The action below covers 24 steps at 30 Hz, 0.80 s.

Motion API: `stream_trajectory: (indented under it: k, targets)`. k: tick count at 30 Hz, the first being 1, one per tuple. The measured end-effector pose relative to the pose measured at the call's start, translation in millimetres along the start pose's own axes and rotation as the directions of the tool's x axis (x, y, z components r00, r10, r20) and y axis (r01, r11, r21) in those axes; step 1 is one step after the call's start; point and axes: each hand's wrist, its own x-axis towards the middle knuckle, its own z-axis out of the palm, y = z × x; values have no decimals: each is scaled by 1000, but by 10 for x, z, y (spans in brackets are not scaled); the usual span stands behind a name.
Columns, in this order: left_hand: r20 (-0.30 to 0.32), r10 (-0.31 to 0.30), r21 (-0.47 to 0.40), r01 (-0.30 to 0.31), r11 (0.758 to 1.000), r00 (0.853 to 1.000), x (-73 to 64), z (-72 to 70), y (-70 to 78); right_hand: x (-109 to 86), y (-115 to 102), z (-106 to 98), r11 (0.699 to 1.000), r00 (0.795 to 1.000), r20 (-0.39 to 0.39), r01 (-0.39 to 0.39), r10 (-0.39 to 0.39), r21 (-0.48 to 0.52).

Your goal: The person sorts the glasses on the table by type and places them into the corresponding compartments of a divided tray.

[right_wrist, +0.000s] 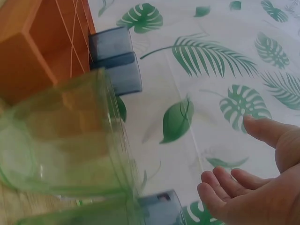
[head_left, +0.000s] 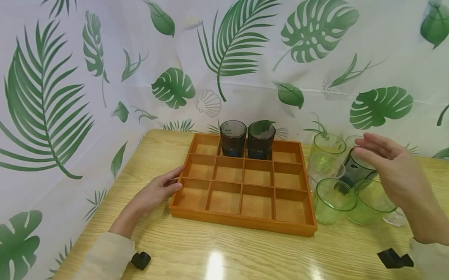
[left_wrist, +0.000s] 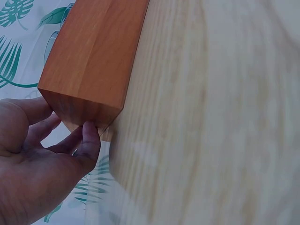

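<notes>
My left hand (head_left: 157,195) touches the left wall of an orange-brown wooden tray (head_left: 243,222) divided into compartments; its fingertips rest near the tray's corner in the left wrist view. Two dark tinted glasses, a left one (head_left: 233,138) and a right one (head_left: 261,141), stand side by side in the back row's middle compartments. On the right, my right hand (head_left: 398,174) hovers with loosely extended fingers over another dark glass (head_left: 354,170). The right wrist view shows a gap between those fingers and the dark glass (right_wrist: 163,208). Part of this glass is hidden by the hand and green glasses.
Green glasses, one nearer the tray (head_left: 335,203) and one beside it (head_left: 369,207), stand right of the tray. A yellow-green glass (head_left: 327,147) and clear glassware (head_left: 395,218) are close by. A leaf-patterned cloth (head_left: 231,85) hangs behind the wooden table (head_left: 165,247).
</notes>
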Motion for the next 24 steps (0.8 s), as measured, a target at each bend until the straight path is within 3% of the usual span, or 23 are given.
stream_trajectory:
  k: [7, 12, 20, 24]
  targets:
    - [-5, -4, 11, 4, 1000, 1000, -10, -1, 19, -85, 41, -278, 994, 998, -24, 64, -62, 91]
    - [-1, -8, 9, 8, 1000, 1000, -11, -3, 10, -132, 88, -421, 988, 993, -82, 97, -88, 124]
    - [4, -2, 2, 2, 1000, 1000, -2, -11, 2, -124, 178, -553, 988, 988, -112, 117, -106, 99]
    - [2, -5, 10, 5, 1000, 1000, -4, -12, -2, -98, 263, -575, 996, 992, -96, 81, -76, 49]
